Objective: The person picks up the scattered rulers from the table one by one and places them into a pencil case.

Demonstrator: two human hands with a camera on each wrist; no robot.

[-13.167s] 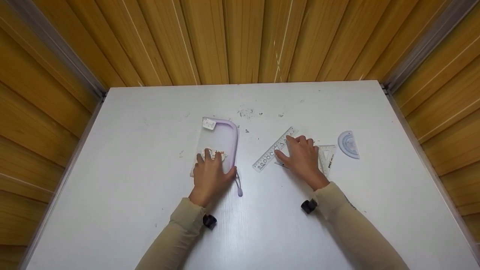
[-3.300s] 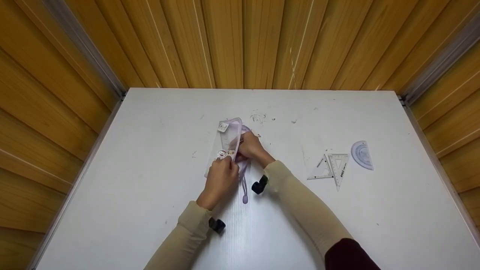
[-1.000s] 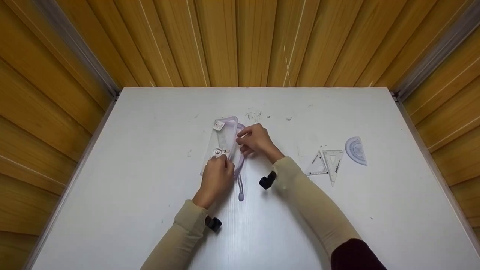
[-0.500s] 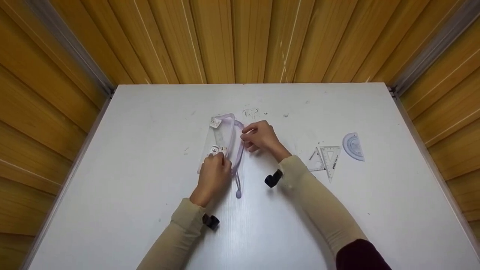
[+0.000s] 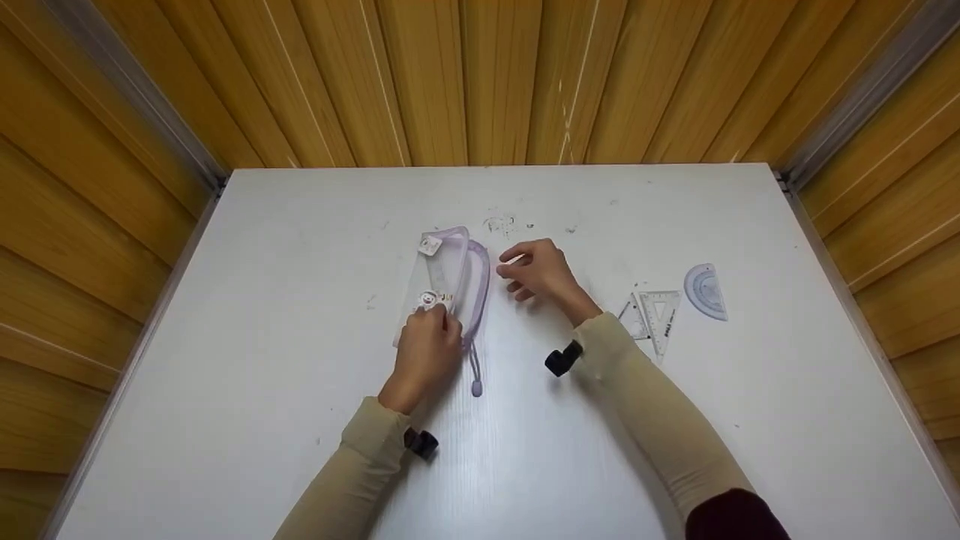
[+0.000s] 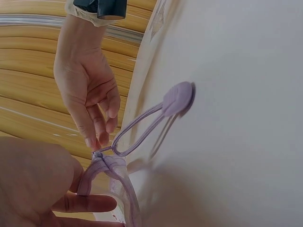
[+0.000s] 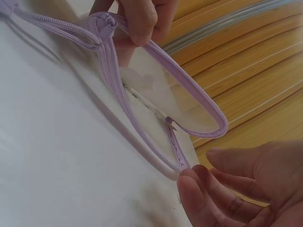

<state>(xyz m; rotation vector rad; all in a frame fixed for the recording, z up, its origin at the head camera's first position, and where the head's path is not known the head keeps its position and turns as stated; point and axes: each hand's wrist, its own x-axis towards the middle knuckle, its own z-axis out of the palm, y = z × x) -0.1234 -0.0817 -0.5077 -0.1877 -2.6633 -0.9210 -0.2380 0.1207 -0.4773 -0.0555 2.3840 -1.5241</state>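
Left hand (image 5: 424,352): fingers pinched on near end of clear lilac-zipped pouch (image 5: 450,281), frame centre, mouth open. Right hand (image 5: 541,270): fingers loosely spread, empty, just right of pouch. Set squares (image 5: 654,315), protractor (image 5: 705,291): right, on white table (image 5: 300,247).

1. A small study or desk booth: a plain white table (image 5: 300,420) is boxed in by wood-panel walls (image 5: 465,75) on three sides.
2. School drawing tools lie here: set squares (image 5: 654,316), a protractor (image 5: 705,291), and a clear pencil pouch (image 5: 450,281).

Two clear set squares (image 5: 654,317) lie beside a bluish protractor (image 5: 705,292); wood-panelled walls (image 5: 480,75) behind.
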